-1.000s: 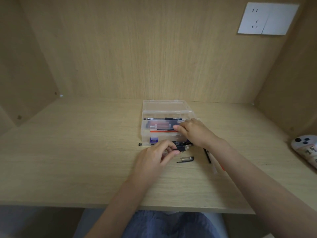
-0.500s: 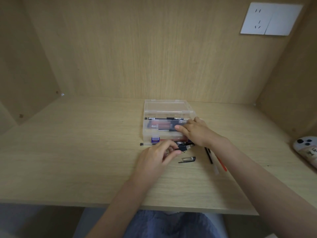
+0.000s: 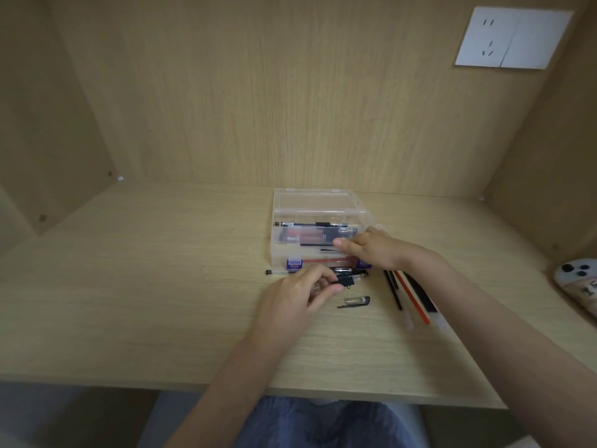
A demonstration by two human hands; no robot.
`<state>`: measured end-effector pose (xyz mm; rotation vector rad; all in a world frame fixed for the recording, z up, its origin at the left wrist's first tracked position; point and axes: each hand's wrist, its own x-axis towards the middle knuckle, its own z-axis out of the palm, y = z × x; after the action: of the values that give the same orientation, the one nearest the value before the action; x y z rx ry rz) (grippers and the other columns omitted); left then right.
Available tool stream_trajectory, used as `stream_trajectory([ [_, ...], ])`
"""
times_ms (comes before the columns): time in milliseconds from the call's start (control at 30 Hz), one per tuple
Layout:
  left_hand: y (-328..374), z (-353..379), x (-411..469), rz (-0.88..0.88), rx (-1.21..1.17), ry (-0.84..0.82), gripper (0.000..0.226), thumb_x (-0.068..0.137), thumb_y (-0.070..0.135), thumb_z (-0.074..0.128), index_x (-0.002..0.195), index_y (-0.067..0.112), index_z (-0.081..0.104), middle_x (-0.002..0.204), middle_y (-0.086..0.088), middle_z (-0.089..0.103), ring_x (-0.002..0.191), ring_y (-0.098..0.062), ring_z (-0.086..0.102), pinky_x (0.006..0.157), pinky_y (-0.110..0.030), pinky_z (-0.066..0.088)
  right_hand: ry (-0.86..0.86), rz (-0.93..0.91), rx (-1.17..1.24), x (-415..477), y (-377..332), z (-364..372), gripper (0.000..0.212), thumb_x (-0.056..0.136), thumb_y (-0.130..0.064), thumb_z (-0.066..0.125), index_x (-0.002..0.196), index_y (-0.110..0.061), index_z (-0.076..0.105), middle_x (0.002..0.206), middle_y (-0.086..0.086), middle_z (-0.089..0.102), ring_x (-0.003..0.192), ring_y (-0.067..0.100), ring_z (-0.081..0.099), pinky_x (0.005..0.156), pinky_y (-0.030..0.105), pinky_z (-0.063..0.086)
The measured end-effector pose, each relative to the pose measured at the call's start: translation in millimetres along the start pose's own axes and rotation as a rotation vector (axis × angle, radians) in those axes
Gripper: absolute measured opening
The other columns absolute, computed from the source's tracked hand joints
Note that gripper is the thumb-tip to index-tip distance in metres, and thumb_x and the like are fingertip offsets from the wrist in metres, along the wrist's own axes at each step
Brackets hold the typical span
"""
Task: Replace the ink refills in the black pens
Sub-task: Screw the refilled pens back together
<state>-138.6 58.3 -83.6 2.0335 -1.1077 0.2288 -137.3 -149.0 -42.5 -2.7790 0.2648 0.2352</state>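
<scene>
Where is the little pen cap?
In the head view, the cap lies on the desk, just right of the left hand and left of the loose refills.

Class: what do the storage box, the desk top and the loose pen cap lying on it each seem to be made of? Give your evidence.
Storage box: clear, glossy plastic; the pens inside show through its walls. Desk top: matte, pale wood-grain board, probably laminate rather than solid wood; the grain looks very even. Pen cap: clear plastic with a black clip, likely plastic too.
</scene>
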Motion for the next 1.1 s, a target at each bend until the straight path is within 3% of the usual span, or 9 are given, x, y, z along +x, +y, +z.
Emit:
stream_trajectory([
  [133, 1, -1, -1, -0.009, -0.012, 0.006, 0.036, 0.082, 0.055, 0.043, 0.094, 0.025, 0.06, 0.077, 0.02, 0.053, 0.065, 0.008, 0.05, 0.058, -0.005, 0.035, 0.025, -0.07, 0.178, -1, 5, -1, 0.053, 0.091, -0.055, 0.043, 0.085, -0.007, 0.064, 0.082, 0.014, 0.058, 0.079, 0.018, 0.051, 0.08, 0.038, 0.041],
  [267, 1, -2, 0, -0.014, -0.005, 0.0, 0.031, 0.083, 0.051, 0.047, 0.096, 0.026, 0.06, 0.075, 0.024, 0.049, 0.067, 0.009, 0.051, 0.058, -0.004, 0.035, 0.073, -0.143, 0.364, -12, 7, -5, 0.023, 0.088, -0.03, 0.063, 0.087, -0.008, 0.068, 0.083, 0.005, 0.065, 0.078, 0.012, 0.055, 0.078, 0.03, 0.044],
  [367, -1, -1, -1, -0.054, -0.036, 0.026, 0.021, 0.085, 0.044, 0.056, 0.094, 0.026, 0.061, 0.072, 0.027, 0.049, 0.069, 0.011, 0.051, 0.058, -0.004, 0.034, 0.255, -0.166, 0.586, -22, 6, -5, 0.007, 0.082, -0.019, 0.07, 0.084, -0.012, 0.07, 0.08, 0.001, 0.068, 0.074, 0.007, 0.058, 0.075, 0.023, 0.045],
  [500, -1, 0, -1, -0.107, -0.063, 0.077, 0.017, 0.086, 0.041, 0.057, 0.094, 0.027, 0.058, 0.072, 0.024, 0.053, 0.069, 0.005, 0.054, 0.062, -0.018, 0.045, 0.479, -0.143, 0.938, -40, 2, -5, 0.018, 0.08, -0.015, 0.07, 0.096, -0.005, 0.069, 0.084, 0.004, 0.071, 0.072, 0.007, 0.064, 0.071, 0.015, 0.051],
  [567, 0, -1, -1, -0.137, -0.086, 0.094, 0.014, 0.087, 0.039, 0.056, 0.094, 0.028, 0.055, 0.073, 0.022, 0.056, 0.07, 0.003, 0.056, 0.063, -0.022, 0.048, 0.54, -0.135, 1.117, -46, 3, -1, 0.021, 0.081, -0.015, 0.068, 0.099, -0.004, 0.068, 0.082, 0.002, 0.07, 0.066, 0.009, 0.061, 0.068, 0.019, 0.051],
  [700, 1, -2, -1, -0.161, -0.129, 0.096, 0.014, 0.09, 0.038, 0.051, 0.097, 0.027, 0.051, 0.075, 0.019, 0.061, 0.073, 0.004, 0.058, 0.065, -0.021, 0.049, 0.692, -0.163, 1.313, -56, 4, 10, 0.008, 0.091, -0.014, 0.056, 0.094, -0.009, 0.061, 0.074, 0.002, 0.063, 0.059, 0.013, 0.052, 0.059, 0.021, 0.048],
  [767, 1, -2, -1, -0.156, -0.115, 0.085, 0.015, 0.09, 0.039, 0.049, 0.098, 0.027, 0.05, 0.074, 0.021, 0.06, 0.074, 0.006, 0.058, 0.065, -0.021, 0.049, 0.76, -0.163, 1.451, -59, 2, 14, 0.013, 0.096, -0.015, 0.049, 0.086, -0.011, 0.056, 0.067, 0.001, 0.058, 0.054, 0.012, 0.048, 0.054, 0.02, 0.044],
  [933, 1, -2, -2, -0.139, -0.093, 0.078, 0.013, 0.088, 0.041, 0.05, 0.097, 0.031, 0.047, 0.074, 0.021, 0.059, 0.072, 0.006, 0.059, 0.066, -0.022, 0.051, 0.805, -0.161, 1.699, -65, -5, 27, 0.022, 0.1, -0.017, 0.039, 0.083, -0.011, 0.052, 0.06, 0.002, 0.052, 0.047, 0.01, 0.04, 0.044, 0.018, 0.035],
  [1100, 0, -2, -2, -0.142, -0.1, 0.072, 0.013, 0.088, 0.041, 0.051, 0.097, 0.032, 0.048, 0.077, 0.015, 0.062, 0.073, 0.002, 0.06, 0.068, -0.029, 0.052, 0.81, -0.193, 1.746, -69, -9, 29, 0.019, 0.099, -0.015, 0.04, 0.089, -0.007, 0.054, 0.064, 0.002, 0.062, 0.053, 0.009, 0.052, 0.052, 0.018, 0.047],
])
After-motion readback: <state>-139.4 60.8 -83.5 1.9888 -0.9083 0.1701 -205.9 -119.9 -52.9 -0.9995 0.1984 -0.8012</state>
